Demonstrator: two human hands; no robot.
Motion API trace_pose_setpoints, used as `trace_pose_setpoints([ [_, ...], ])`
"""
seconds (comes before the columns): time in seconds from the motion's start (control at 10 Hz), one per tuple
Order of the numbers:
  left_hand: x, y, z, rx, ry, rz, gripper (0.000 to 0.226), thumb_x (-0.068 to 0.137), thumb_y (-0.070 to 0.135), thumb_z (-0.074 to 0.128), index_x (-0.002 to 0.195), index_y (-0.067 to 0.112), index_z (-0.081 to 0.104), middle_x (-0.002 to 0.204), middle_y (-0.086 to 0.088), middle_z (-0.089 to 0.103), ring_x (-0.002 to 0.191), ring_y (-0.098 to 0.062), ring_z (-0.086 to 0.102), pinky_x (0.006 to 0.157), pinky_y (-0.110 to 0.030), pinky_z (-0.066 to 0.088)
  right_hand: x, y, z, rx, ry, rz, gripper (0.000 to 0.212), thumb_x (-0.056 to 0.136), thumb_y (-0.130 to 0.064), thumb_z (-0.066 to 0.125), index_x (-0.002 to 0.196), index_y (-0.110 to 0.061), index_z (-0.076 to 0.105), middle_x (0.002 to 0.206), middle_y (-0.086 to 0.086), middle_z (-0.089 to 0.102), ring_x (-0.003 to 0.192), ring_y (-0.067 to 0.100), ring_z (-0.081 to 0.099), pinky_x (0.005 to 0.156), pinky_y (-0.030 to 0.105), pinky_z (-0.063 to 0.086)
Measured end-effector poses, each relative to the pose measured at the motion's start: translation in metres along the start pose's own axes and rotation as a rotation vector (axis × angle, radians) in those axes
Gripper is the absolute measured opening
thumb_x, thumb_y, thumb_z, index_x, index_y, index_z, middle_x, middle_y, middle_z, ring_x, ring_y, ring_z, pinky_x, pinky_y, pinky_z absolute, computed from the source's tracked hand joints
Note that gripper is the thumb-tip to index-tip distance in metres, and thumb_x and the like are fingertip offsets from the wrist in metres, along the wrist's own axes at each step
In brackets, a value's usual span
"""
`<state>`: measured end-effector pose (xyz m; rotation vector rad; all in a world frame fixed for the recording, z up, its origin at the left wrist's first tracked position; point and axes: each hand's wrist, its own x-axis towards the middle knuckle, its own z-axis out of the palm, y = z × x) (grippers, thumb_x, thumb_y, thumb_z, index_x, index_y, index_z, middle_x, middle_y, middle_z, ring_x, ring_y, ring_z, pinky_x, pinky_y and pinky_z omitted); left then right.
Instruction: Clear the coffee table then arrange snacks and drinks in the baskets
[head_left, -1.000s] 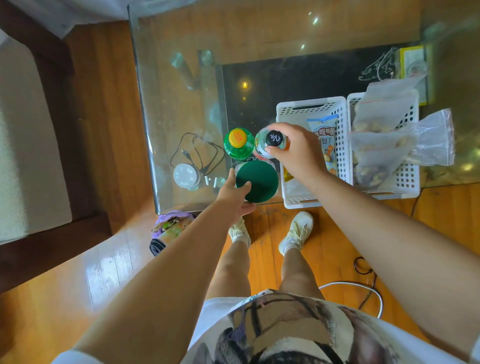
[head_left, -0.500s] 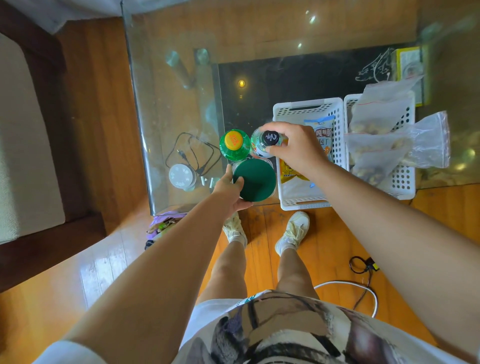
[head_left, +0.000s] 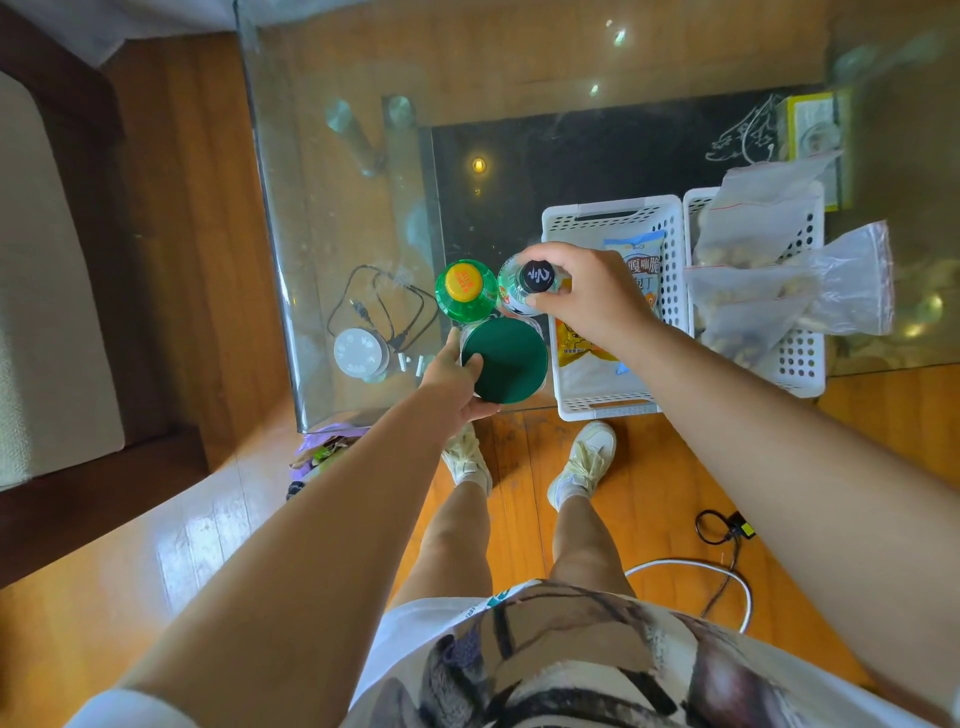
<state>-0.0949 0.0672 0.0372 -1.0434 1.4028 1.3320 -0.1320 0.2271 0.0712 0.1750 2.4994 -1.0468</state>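
On the glass coffee table (head_left: 353, 171) stand three drinks near the front edge. My right hand (head_left: 592, 296) grips the neck of a clear bottle with a black cap (head_left: 535, 278). My left hand (head_left: 452, 376) holds the side of a jar with a dark green lid (head_left: 506, 361). A green bottle with a yellow cap (head_left: 465, 288) stands untouched beside them. Just right of the drinks sits a white basket (head_left: 613, 215) holding snack packets (head_left: 636, 262). A second white basket (head_left: 802, 358) to its right carries clear bags of nuts (head_left: 769, 291).
A small white round device with a black cable (head_left: 363, 351) lies left of the drinks. A purple bag of rubbish (head_left: 322, 452) sits on the wooden floor below the table corner. Cables (head_left: 727, 540) lie on the floor at the right. A sofa (head_left: 36, 291) stands at the left.
Both hands have stayed on the same bottle and jar. My left hand has closed a little further round the green-lidded jar; the drinks have hardly moved.
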Motion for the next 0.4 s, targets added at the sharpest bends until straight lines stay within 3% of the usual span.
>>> trace_pose_setpoints([
  [0.1, 0.000, 0.001, -0.002, -0.020, -0.011, -0.014, 0.053, 0.099, 0.013, 0.038, 0.144, 0.038, 0.024, 0.146, -0.005, 0.029, 0.105, -0.041, 0.060, 0.086, -0.049, 0.054, 0.000, 0.005, 0.002, 0.017, -0.012, 0.020, 0.048, 0.077, -0.018, 0.070, 0.123, -0.025, 0.056, 0.119, 0.002, 0.065, 0.110, 0.021, 0.059, 0.089, 0.035, 0.052],
  [0.2, -0.005, 0.003, -0.006, 0.062, 0.002, -0.052, 0.048, 0.097, 0.020, 0.046, 0.141, 0.025, 0.027, 0.125, -0.003, 0.037, 0.084, -0.036, 0.065, 0.081, -0.047, 0.056, -0.009, 0.010, 0.011, 0.071, -0.039, 0.052, 0.063, 0.077, -0.013, 0.071, 0.133, -0.022, 0.046, 0.136, 0.001, 0.053, 0.123, 0.020, 0.050, 0.097, 0.031, 0.045],
  [0.3, -0.014, 0.007, -0.011, 0.118, 0.057, -0.072, 0.035, 0.093, 0.026, 0.053, 0.124, 0.014, 0.040, 0.102, -0.001, 0.045, 0.081, -0.026, 0.058, 0.079, -0.041, 0.055, -0.020, 0.008, 0.014, 0.138, -0.024, 0.095, 0.072, 0.076, -0.010, 0.071, 0.139, -0.022, 0.037, 0.143, 0.000, 0.044, 0.131, 0.018, 0.041, 0.102, 0.033, 0.040],
  [0.4, -0.023, 0.004, -0.014, 0.093, 0.148, -0.008, 0.018, 0.091, 0.021, 0.055, 0.106, 0.014, 0.046, 0.088, -0.001, 0.047, 0.091, -0.021, 0.053, 0.087, -0.040, 0.051, -0.042, 0.012, 0.012, 0.274, -0.003, 0.193, 0.068, 0.080, -0.010, 0.069, 0.139, -0.022, 0.037, 0.142, 0.004, 0.044, 0.129, 0.019, 0.043, 0.101, 0.036, 0.041],
])
